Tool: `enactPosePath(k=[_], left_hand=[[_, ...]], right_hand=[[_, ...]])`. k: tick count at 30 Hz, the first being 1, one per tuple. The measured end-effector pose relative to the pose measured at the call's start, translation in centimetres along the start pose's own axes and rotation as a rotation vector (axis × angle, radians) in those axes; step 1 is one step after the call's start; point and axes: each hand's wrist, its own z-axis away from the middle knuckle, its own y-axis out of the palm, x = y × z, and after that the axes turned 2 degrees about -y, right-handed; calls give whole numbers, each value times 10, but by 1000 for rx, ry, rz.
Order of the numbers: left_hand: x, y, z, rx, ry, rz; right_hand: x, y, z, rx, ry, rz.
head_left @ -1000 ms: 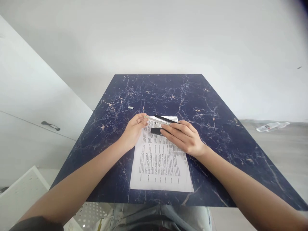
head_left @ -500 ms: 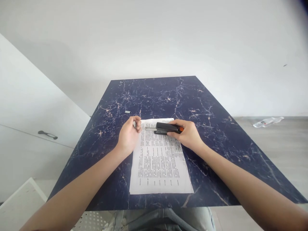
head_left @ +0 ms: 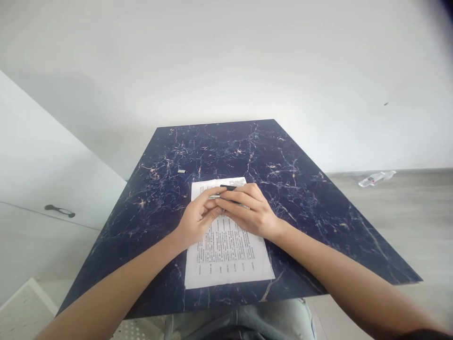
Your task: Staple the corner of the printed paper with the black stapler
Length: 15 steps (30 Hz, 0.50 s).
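A black stapler is held above the printed paper, mostly hidden by my fingers. My right hand is wrapped over its body, fingers reaching left across it. My left hand closes around its left end, thumb and fingers meeting my right fingertips. A bit of pale metal shows between the hands. The paper lies on the dark blue marbled table. A small silver strip, likely staples, rests on the table beyond my left hand.
A white cabinet with a dark handle stands at the left. On the floor to the right lies a clear plastic package. A white perforated surface shows at the lower left. A white wall rises behind the table.
My hands have come together at the stapler; the left has moved onto its left end and the right has shifted its fingers over the body. The view has turned slightly right.
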Motion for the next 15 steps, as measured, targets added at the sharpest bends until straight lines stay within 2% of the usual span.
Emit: enactPosePath(k=[3,6,7,9,11,13,15], left_hand=[[0,0,2,-36,41,-125],[2,-16,-6,-66,118,-290],[4,-27,-12,-91,154,-384],[13,-57,-24,-269,224,-633],[27,-92,-36,-375,166,-872],[45,-122,-44,-374,61,-1024],[60,-140,-48,-332,-61,-1077]], right_hand=[[2,1,-1,5,-16,-17],[-12,-5,-3,-9,100,-48],[-23,-8,-2,-26,192,-40],[-54,-18,7,-38,454,22],[-93,-29,25,17,743,135],[-132,-39,49,133,916,225],[-162,-45,71,254,1021,282]])
